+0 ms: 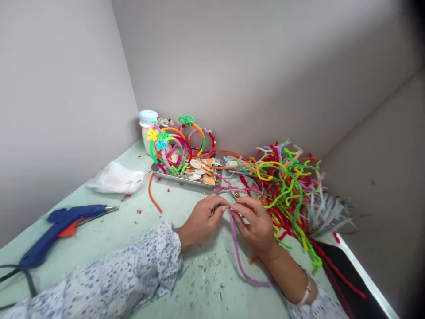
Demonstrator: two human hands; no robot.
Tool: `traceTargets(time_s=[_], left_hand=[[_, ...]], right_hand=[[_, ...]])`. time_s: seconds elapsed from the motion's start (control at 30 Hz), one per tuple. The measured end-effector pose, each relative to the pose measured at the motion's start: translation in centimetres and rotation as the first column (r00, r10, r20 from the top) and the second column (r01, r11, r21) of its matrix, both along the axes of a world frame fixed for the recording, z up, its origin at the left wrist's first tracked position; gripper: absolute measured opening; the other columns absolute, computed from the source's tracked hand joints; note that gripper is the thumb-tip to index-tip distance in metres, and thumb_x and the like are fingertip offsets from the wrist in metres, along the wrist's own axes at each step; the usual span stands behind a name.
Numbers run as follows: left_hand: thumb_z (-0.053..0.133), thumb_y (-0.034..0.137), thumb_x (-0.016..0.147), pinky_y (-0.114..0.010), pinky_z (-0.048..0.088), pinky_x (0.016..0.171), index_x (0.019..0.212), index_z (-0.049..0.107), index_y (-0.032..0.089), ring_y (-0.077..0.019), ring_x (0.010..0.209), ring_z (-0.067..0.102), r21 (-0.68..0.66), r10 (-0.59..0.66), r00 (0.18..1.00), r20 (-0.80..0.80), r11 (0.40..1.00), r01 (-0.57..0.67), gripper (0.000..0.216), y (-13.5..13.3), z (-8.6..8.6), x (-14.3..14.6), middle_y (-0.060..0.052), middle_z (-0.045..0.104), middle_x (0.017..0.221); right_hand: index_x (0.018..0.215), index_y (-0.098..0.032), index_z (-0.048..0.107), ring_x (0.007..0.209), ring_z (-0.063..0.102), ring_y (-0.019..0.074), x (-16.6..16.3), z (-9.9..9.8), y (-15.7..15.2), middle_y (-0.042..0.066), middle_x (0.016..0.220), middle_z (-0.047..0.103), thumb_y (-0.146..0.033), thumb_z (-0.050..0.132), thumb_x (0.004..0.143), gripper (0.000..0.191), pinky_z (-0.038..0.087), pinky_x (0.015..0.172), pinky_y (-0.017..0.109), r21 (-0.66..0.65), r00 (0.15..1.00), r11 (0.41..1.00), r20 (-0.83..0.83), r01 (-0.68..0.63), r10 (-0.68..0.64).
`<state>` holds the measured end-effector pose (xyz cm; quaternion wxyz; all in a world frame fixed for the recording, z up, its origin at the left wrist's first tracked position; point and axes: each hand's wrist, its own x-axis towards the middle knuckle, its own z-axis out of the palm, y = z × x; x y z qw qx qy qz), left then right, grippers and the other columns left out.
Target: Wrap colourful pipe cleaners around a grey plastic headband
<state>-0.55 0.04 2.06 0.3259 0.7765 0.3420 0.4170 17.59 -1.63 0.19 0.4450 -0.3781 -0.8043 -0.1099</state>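
A purple pipe cleaner (235,243) hangs from between my fingertips and curves down to the right along the table. My right hand (255,225) pinches it near its upper end. Close against it, my left hand (203,218) is closed, thumb and forefinger pressed together. A small greenish bit shows between those fingers, too little to name. Just behind my hands lie thin grey hoops (247,177), with pink pipe cleaners (229,189) beside them.
A blue glue gun (56,235) lies left, near a clear plastic bag (114,178). At the back, a metal tray (187,180) holds shell-like discs and pipe-cleaner-wrapped headbands (171,146), beside a white jar (148,128). Tangled colourful pipe cleaners (288,181) spread right. An orange piece (152,195) lies apart.
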Motion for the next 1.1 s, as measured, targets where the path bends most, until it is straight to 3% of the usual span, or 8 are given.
traceTargets(time_s=[0.2,1.1], left_hand=[[0.050,0.015,0.087,-0.025,0.040,0.072,0.090,0.066,0.016,-0.0129,0.077,0.054,0.029,0.043,0.999,-0.002,0.999,-0.043,0.016,0.11,-0.38,0.01,-0.002,0.060,0.079],[0.049,0.016,0.087,-0.026,0.040,0.071,0.088,0.062,0.016,-0.0140,0.076,0.053,0.086,0.074,0.993,-0.095,0.994,-0.066,0.014,-0.09,-0.48,0.11,-0.002,0.058,0.079]], right_hand=[[0.111,-0.023,0.060,0.096,0.062,0.0187,0.07,-0.28,0.29,0.008,0.103,0.062,-0.011,0.056,0.086,0.028,0.054,0.083,0.034,-0.104,0.998,0.993,-0.023,-0.063,0.061],[0.098,-0.022,0.063,0.085,0.064,0.0173,-0.10,-0.11,0.09,0.007,0.091,0.065,-0.014,0.055,0.086,0.016,0.054,0.075,0.031,-0.211,0.989,0.973,-0.132,-0.090,0.063]])
